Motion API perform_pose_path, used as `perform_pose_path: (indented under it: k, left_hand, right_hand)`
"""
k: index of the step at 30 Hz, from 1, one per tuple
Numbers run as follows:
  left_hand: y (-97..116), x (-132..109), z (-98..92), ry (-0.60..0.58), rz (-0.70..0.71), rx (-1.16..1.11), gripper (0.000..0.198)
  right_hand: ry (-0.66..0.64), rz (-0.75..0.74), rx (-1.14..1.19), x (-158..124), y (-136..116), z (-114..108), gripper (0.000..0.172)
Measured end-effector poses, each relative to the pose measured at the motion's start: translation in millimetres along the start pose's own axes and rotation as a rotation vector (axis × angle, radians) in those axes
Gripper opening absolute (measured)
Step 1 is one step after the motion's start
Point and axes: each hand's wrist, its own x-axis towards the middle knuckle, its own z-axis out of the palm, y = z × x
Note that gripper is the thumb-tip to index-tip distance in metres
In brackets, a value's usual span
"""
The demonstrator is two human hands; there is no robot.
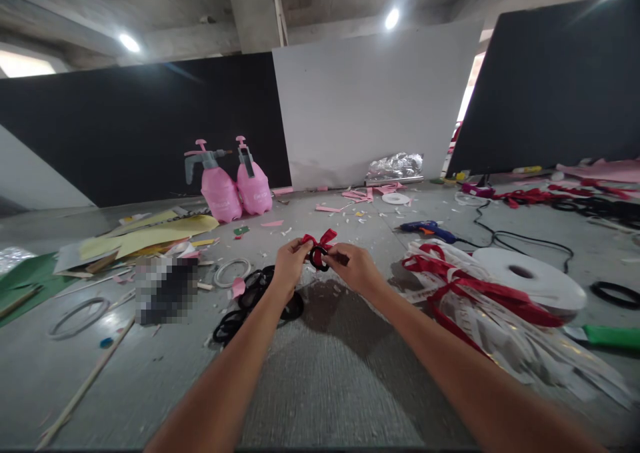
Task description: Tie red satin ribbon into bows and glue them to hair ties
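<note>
Above the middle of the grey table, a small black hair tie [319,259] with a red ribbon bow [323,238] on its top is held between both hands. My left hand [291,264] pinches the left side of the bow, fingers closed. From the other side my right hand [354,266] grips the hair tie's right edge with thumb and fingertips. A pile of black hair ties [257,293] lies beside and partly behind my left forearm. Right of my right hand rest red ribbon [480,289] and a white ribbon roll [543,286].
Two pink spray bottles [220,193] stand at the back left. A blue glue gun [427,229] with a black cord lies right of centre. Yellow sheets [160,236] and a wooden stick [93,376] are on the left. Paper scraps litter the table; foil [395,167] sits by the wall.
</note>
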Motion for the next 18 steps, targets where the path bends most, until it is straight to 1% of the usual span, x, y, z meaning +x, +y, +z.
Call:
perform_pose_path:
  k: [3,6,8,11,13,15,18]
  left_hand:
    - [-4.9,3.0,-1.3,-0.014,0.001,0.007,0.028]
    - [-6.3,4.2,-1.4,-0.020,0.005,-0.013,0.029]
    - [-4.9,4.2,-1.5,0.016,0.016,-0.033,0.028]
    - [-1.6,3.7,-2.9,0.110,0.039,-0.056,0.026]
    - [0.1,3.0,-3.8,0.146,0.038,-0.076,0.028]
    - [1.2,1.8,-3.5,0.136,0.027,-0.106,0.029]
    - [2.8,-0.7,-0.2,0.064,0.013,-0.146,0.030]
  right_hand:
    - [-0.001,-0.021,0.103,0.0,-1.6,0.3,0.020]
    - [-0.017,-0.018,0.158,-0.3,-6.5,-3.4,0.020]
    - [-0.039,0.002,0.174,-0.7,-10.0,-7.3,0.019]
    - [-0.069,0.046,0.210,-1.2,-13.7,-12.4,0.019]
    - [-0.073,0.066,0.239,-1.4,-14.8,-13.8,0.019]
    - [-0.056,0.078,0.261,-1.4,-14.9,-13.3,0.019]
    - [-0.005,0.097,0.260,-0.8,-13.0,-10.6,0.019]
